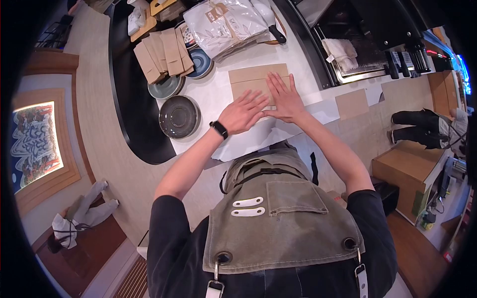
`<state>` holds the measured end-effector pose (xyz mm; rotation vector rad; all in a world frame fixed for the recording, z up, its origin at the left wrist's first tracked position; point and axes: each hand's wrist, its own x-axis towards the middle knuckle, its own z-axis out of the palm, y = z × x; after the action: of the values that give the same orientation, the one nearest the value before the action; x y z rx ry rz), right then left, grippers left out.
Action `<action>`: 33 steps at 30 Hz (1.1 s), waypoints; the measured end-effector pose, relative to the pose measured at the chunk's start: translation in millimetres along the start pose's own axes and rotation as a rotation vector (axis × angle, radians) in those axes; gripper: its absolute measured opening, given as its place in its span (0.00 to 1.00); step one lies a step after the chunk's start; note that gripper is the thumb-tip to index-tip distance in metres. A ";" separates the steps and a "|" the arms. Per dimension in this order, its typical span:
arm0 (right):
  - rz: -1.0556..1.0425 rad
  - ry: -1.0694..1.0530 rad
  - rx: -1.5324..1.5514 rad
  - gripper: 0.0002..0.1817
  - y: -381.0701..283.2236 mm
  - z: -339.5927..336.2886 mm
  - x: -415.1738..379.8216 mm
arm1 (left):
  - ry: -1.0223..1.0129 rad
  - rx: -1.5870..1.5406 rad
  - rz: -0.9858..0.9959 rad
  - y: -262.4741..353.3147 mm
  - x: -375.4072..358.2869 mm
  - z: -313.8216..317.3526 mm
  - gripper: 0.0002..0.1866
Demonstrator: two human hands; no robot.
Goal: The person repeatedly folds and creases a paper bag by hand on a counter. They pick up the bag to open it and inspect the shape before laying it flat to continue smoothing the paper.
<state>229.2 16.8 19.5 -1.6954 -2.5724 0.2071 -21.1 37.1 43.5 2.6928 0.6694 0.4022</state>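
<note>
A white counter is seen from above, bordered on its left by a black curved edge, beyond which pale wood flooring runs. On the right side of the counter a recessed metal tray holds a folded white cloth. A stack of white printed bags lies at the far end, with a fan of brown paper bags beside it, partly covering a blue-rimmed plate. Two empty plates are set near the counter's left edge: a grey-green one and a dark grey one, the latter just short of the rim. Bare counter is left between the plates and a flat brown paper bag, which lies in the middle of the counter. The left hand and right hand are both laid flat on this bag, fingers spread and gripping nothing, touching each other at the bag's near edge. A black wristband is worn on the left wrist. A cardboard box stands on the floor to the right.
</note>
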 end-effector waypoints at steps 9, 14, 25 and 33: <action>0.005 0.027 -0.018 0.66 -3.6 -14.2 -10.5 | -0.088 -0.140 0.025 -20.6 4.3 28.8 0.27; 0.043 0.168 0.105 0.60 -42.7 2.0 -66.9 | -0.089 -0.140 0.027 -19.6 6.1 29.0 0.27; 0.186 0.070 -0.052 0.53 -28.6 11.6 -80.5 | -0.112 -0.106 0.027 -18.8 1.5 32.5 0.26; 0.185 0.062 -0.078 0.53 -39.9 -3.1 -79.2 | -0.099 -0.076 0.048 -18.6 4.0 31.6 0.27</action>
<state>224.6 -71.1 30.5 -1.9352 -2.4101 0.0608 -14.1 46.5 8.5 2.6412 0.5508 0.2980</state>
